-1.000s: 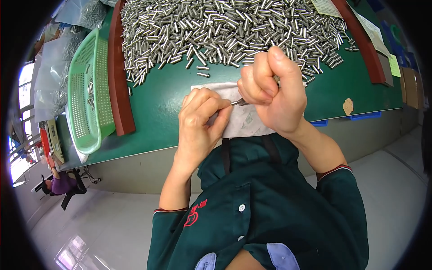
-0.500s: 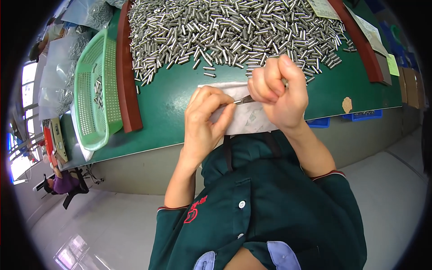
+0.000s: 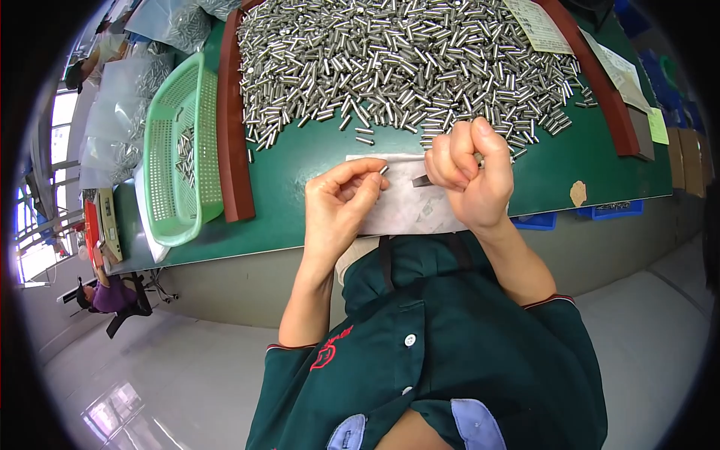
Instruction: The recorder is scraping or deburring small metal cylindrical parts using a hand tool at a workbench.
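A small shiny metal pin (image 3: pixel 384 170) is pinched between the thumb and forefinger of my left hand (image 3: pixel 339 201), tilted upward. My right hand (image 3: pixel 474 180) is closed in a fist around a small tool with a dark, flat metal tip (image 3: pixel 421 181); its handle is hidden by the fingers. The tip points toward the pin and stands apart from it. Beneath both hands a whitish cloth (image 3: pixel 397 214) lies along the near edge of the green table (image 3: pixel 289 180). Beyond them spreads a large pile of metal pins (image 3: pixel 405 67), a few lying loose at its near side.
Dark red bars (image 3: pixel 234 150) flank the pile. On the left stand a green basket (image 3: pixel 154 180) with some pins and clear bags of pins (image 3: pixel 112 112). Paper sheets (image 3: pixel 541 26) lie at right, blue trays (image 3: pixel 611 210) under the edge. Another person (image 3: pixel 112 294) sits far left.
My left hand has turned the pin from level to tilted and drawn it away from the tool's tip. The right hand still grips the tool. The whole view has shifted slightly.
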Tool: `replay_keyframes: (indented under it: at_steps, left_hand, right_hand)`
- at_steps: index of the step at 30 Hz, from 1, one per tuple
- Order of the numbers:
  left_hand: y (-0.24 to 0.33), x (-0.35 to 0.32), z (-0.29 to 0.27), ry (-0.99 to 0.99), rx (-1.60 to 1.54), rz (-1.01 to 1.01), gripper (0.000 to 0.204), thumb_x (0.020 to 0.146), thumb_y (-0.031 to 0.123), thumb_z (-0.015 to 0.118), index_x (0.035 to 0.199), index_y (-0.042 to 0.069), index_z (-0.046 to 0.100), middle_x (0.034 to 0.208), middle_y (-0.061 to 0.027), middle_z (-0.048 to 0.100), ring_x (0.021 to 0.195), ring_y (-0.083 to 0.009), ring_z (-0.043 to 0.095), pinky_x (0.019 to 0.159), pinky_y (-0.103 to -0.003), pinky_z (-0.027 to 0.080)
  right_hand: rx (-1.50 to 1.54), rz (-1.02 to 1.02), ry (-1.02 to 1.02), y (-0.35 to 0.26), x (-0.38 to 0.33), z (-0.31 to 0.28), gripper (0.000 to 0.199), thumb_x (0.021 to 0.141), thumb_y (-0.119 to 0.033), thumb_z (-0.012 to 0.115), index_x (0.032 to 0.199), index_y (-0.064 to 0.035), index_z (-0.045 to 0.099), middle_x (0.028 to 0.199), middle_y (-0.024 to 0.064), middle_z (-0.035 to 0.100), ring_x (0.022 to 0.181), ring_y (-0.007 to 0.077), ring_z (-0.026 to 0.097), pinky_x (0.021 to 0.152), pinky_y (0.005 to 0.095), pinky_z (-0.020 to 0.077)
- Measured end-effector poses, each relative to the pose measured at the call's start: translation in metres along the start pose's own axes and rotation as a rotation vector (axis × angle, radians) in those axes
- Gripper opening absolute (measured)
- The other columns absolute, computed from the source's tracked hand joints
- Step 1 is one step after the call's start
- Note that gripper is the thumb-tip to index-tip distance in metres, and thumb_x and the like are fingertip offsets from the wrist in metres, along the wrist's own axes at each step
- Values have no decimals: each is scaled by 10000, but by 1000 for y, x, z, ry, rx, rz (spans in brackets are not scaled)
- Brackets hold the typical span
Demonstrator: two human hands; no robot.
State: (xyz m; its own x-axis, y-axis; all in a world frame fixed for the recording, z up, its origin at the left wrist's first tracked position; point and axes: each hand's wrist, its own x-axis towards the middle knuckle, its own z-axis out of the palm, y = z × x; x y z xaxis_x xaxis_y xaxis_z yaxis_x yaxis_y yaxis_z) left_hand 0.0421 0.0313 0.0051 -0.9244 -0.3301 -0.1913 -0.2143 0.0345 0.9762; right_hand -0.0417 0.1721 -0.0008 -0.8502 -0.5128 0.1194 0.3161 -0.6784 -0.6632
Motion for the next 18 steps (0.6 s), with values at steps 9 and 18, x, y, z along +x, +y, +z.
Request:
replay_keyframes:
  at_steps: [9,18]
  left_hand:
    - [1,3,1,8,10,-41,143,771,7,545,887,-58,598,719,-60,609,627,-49,529,582,-174,432]
    - [-4,3,2,38,28,17,152,735,-15,600,881,-56,595,709,-3,572,611,-26,487,571,-158,420]
  right_hand:
    - [-57,12,-26,0,1,-2,401,892,-262,227,521,-117,264,423,-11,260,388,82,158,391,241,178]
    - [24,-4,5,2,3,-2,408,886,-242,267,505,-95,272,427,-2,273,386,67,183,370,228,170]
